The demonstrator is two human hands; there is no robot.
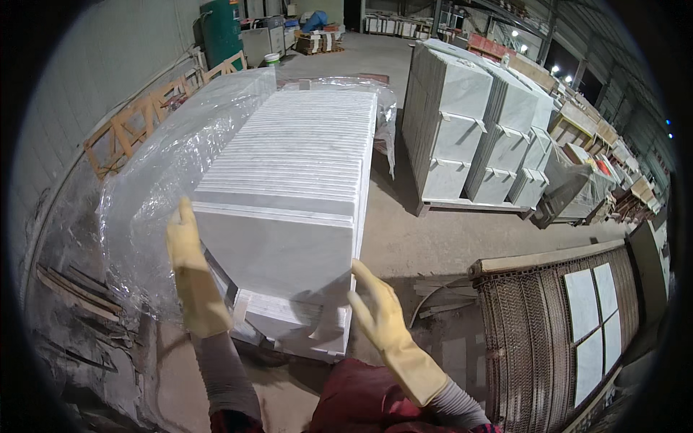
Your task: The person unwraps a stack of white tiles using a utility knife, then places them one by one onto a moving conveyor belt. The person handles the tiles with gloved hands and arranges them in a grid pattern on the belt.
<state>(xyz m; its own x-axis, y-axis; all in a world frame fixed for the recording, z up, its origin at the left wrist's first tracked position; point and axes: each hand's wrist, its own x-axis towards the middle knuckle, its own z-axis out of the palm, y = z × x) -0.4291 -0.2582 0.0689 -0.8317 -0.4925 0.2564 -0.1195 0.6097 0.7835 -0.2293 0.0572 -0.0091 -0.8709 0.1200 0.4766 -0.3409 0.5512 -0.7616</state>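
A long row of pale grey-white stone tiles [289, 137] stands on edge in front of me, packed face to face. At its near end the front tile [278, 249] turns its smooth grey face toward me. Below it, the upper edges of a lower layer of tiles [281, 312] show. My left hand [193, 270], in a yellow rubber glove, lies along the front tile's left edge with its fingers stretched upward. At the right edge is my right hand [386, 321], gloved alike, its thumb and fingers apart and the tips at the edge. Whether either glove presses on the tile, I cannot tell.
Clear plastic film [162, 180] covers another stack on the left, beside a wooden frame [137, 126]. Stacked tiles [462, 108] stand on a pallet at the right. Nearer, four-sided white tiles [583, 303] lie on a brown ribbed surface [523, 325]. Wood scraps [79, 292] litter the left floor.
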